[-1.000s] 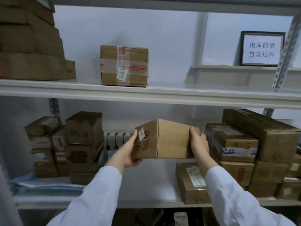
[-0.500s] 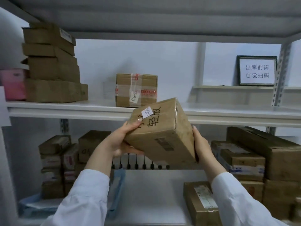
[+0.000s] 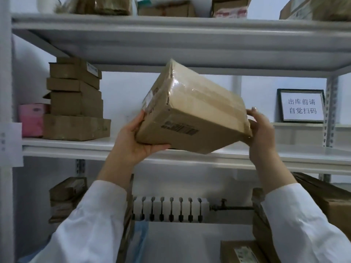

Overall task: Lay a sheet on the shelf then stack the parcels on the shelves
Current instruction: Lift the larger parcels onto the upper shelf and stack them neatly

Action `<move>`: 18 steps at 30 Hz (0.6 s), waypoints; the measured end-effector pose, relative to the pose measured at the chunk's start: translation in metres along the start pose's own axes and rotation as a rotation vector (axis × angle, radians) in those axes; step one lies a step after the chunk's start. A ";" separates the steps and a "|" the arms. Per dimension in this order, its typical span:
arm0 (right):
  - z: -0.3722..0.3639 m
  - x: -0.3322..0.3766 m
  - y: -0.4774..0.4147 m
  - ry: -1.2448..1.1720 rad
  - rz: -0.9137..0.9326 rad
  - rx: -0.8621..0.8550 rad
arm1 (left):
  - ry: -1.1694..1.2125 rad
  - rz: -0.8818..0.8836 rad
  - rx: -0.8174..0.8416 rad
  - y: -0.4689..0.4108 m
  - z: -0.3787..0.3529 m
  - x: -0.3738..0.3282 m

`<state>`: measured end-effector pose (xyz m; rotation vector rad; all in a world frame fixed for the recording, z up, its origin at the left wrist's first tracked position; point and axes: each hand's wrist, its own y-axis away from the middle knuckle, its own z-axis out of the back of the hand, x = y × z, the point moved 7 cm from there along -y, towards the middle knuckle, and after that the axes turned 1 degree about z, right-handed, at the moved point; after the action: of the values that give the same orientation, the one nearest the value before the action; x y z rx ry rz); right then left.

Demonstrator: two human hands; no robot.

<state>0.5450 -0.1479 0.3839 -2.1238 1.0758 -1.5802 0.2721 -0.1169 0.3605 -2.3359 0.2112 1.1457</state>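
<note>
A brown cardboard parcel (image 3: 191,112) with clear tape and a barcode label hangs tilted in front of the middle shelf (image 3: 284,154). My left hand (image 3: 136,141) grips its lower left corner from below. My right hand (image 3: 260,130) holds its right end. The parcel's far end points up toward the underside of the top shelf (image 3: 171,42). It hides the taped box that stood on the middle shelf behind it. A blue sheet (image 3: 140,236) lies on the bottom shelf at lower left, partly behind my sleeve.
A stack of flat brown boxes (image 3: 76,103) and a pink box (image 3: 32,118) stand at the left of the middle shelf. A framed sign (image 3: 302,107) leans at the right. More parcels (image 3: 322,202) fill the bottom shelf's right and left sides. A radiator (image 3: 171,209) shows behind.
Both hands have lifted the parcel from the bottom shelf level up to the middle shelf and tipped it, so its taped side now faces me. The view has risen with it.
</note>
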 end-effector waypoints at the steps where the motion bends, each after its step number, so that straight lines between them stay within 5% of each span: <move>1: -0.006 0.008 -0.002 -0.022 0.060 0.015 | 0.023 -0.040 0.010 -0.004 -0.005 -0.003; 8: -0.034 0.022 -0.020 0.149 0.280 -0.109 | -0.047 -0.315 0.094 -0.034 -0.044 -0.022; 15: -0.098 0.007 -0.025 0.067 0.170 0.352 | -0.355 -0.586 0.009 -0.065 -0.044 -0.054; 18: -0.113 -0.010 -0.036 0.099 0.182 0.401 | -0.561 -0.643 -0.125 -0.076 -0.034 -0.065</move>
<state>0.4547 -0.0935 0.4398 -1.6554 0.8639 -1.6623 0.2821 -0.0752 0.4569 -1.8470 -0.7688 1.4127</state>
